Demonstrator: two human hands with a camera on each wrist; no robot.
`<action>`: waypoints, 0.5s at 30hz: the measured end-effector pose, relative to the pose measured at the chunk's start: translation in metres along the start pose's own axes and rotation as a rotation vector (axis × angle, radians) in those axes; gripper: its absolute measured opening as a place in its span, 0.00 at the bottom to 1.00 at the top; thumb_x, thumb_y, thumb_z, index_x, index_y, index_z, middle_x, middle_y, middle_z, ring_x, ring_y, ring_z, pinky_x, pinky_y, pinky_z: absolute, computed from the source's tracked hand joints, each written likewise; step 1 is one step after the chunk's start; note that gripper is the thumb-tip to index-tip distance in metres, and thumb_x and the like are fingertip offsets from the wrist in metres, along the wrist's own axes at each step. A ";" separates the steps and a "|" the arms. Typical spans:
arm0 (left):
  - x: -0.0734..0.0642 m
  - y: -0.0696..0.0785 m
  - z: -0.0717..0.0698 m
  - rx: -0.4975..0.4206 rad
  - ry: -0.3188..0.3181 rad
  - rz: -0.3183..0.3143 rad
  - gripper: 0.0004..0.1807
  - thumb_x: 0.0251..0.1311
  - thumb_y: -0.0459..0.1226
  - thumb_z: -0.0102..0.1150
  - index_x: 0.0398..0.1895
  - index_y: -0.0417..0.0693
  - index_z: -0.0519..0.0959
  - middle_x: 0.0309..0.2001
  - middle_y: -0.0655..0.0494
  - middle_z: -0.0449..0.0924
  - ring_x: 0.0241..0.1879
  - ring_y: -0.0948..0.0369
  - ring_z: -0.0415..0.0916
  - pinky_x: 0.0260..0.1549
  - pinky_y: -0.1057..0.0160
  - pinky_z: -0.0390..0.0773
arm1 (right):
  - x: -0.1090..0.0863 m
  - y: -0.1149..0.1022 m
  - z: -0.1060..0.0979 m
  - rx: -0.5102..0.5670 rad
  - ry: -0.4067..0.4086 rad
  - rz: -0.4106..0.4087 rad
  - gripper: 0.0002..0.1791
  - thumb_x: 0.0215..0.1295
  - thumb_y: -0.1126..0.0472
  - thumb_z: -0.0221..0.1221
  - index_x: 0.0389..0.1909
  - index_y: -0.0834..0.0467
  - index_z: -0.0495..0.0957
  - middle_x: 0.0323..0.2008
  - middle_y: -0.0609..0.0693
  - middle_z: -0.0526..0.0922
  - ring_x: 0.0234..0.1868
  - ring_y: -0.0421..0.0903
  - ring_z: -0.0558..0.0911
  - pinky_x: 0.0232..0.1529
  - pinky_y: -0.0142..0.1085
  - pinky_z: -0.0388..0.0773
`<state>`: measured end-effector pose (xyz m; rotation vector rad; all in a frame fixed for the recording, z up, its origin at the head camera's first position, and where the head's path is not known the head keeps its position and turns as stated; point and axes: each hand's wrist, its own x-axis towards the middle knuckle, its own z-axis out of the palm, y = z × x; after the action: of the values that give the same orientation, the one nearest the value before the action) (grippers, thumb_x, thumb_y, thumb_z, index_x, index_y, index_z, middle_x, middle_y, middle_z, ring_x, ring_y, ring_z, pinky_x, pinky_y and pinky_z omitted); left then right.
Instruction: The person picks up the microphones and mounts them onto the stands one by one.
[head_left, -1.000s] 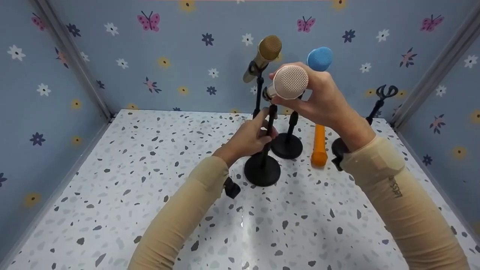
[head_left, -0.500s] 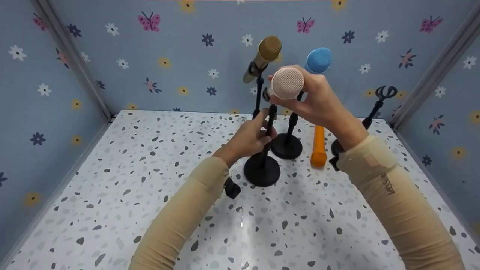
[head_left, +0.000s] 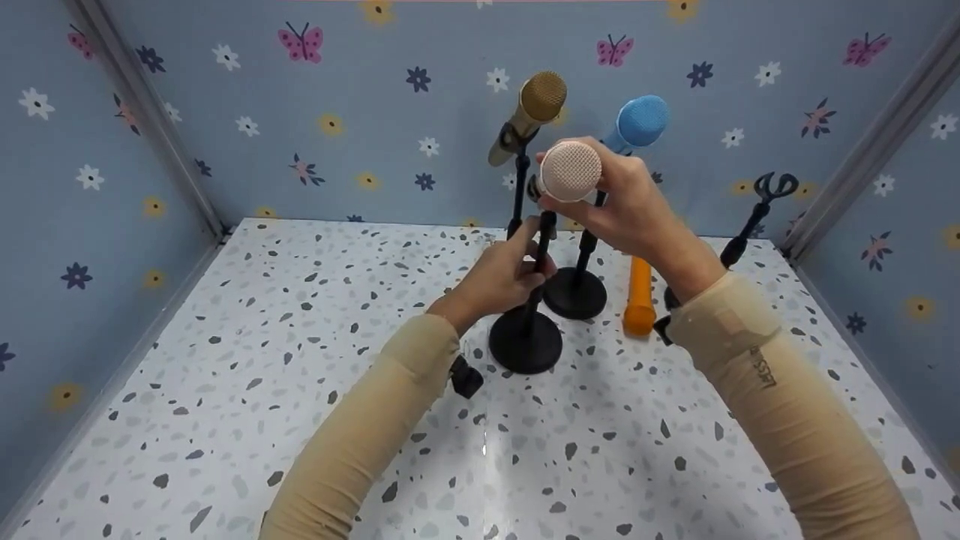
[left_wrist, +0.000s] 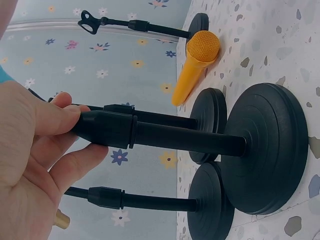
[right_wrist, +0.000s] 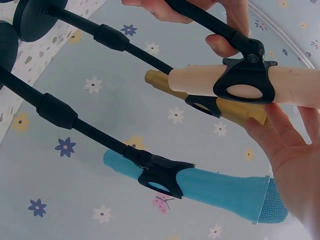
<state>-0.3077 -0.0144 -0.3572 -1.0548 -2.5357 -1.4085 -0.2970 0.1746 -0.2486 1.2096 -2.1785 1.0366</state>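
My left hand (head_left: 491,279) grips the pole of the nearest black microphone stand (head_left: 525,345), thumb and fingers around its collar in the left wrist view. My right hand (head_left: 631,199) holds a pale pink microphone (head_left: 571,171) near its mesh head. In the right wrist view, that pink microphone (right_wrist: 195,80) lies in the stand's black clip (right_wrist: 245,85). Behind it, a gold microphone (head_left: 543,97) sits tilted in a second stand's clip. A blue microphone (right_wrist: 220,192) rests in the clip of a third stand, just past my right hand.
An orange microphone (head_left: 639,300) lies on the speckled white table (head_left: 285,360). Farther right stands another black stand with a bare clip (head_left: 776,186), its base partly hidden by my right arm. Flower-patterned blue panels (head_left: 360,97) enclose the back and sides.
My right hand has shifted slightly left and down with the pink microphone's head. More of the blue microphone now shows behind it. The left hand keeps its grip on the pole.
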 end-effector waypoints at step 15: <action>-0.001 -0.001 0.001 0.000 -0.007 0.026 0.28 0.68 0.23 0.56 0.67 0.48 0.61 0.41 0.55 0.84 0.43 0.63 0.83 0.45 0.59 0.79 | -0.003 0.012 0.007 -0.006 0.037 0.007 0.27 0.63 0.61 0.70 0.61 0.63 0.75 0.56 0.51 0.83 0.60 0.43 0.80 0.58 0.41 0.78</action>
<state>-0.3070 -0.0147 -0.3586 -1.0902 -2.5175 -1.4007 -0.3054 0.1744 -0.2600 1.1725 -2.1576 1.0464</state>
